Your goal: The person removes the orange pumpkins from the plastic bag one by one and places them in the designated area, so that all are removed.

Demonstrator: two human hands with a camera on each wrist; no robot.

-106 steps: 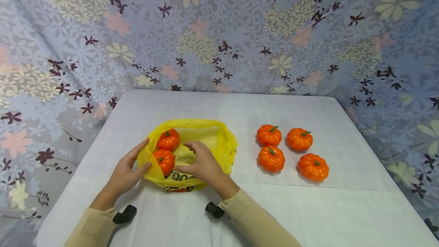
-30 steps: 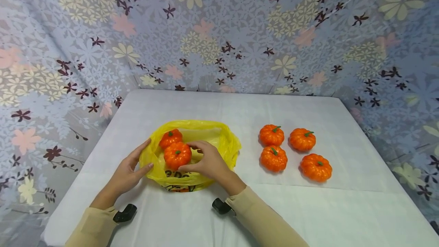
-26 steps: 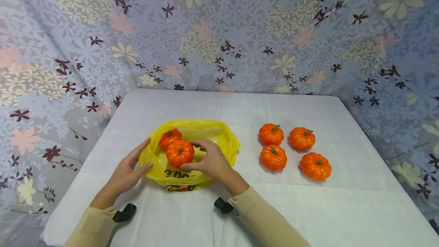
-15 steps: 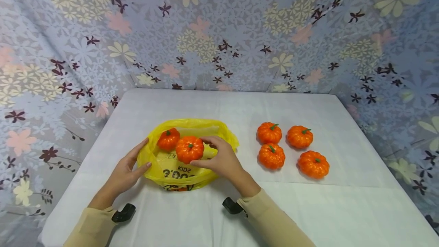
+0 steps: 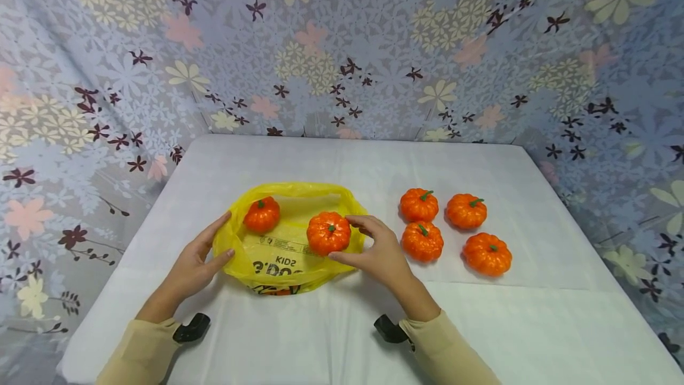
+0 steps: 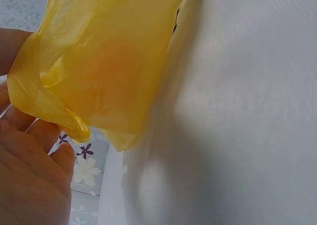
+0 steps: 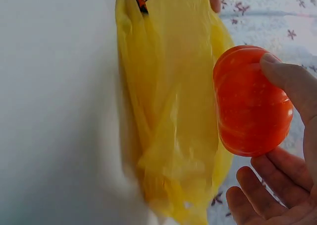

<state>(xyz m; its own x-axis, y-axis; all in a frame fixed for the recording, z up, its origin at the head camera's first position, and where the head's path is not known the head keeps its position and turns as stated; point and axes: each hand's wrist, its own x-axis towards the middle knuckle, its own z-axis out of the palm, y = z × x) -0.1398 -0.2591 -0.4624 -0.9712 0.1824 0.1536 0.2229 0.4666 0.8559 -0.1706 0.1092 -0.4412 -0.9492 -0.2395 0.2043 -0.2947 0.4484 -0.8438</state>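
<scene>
A yellow plastic bag (image 5: 278, 263) with dark lettering stands on the table, its mouth spread wide. At its left rim my left hand (image 5: 195, 263) holds the plastic between thumb and fingers; in the left wrist view the film hangs over the fingers (image 6: 44, 133). My right hand (image 5: 382, 254) grips a small orange toy pumpkin (image 5: 328, 233) with a green stem, thumb on one side and fingertips on the other. This pumpkin is above the right part of the bag's mouth, as the right wrist view confirms. A second pumpkin (image 5: 262, 215) lies inside the bag, at the left.
Several more pumpkins sit right of the bag: a near one (image 5: 422, 241), one behind it (image 5: 419, 205), and others farther right (image 5: 466, 211). The white-covered table (image 5: 534, 325) meets a flowered cloth (image 5: 342, 46) at the back and sides.
My right hand has closed its grip on one of the two pumpkins in the bag, lifted it and carried it rightward across the mouth. My left hand has stayed at the left rim.
</scene>
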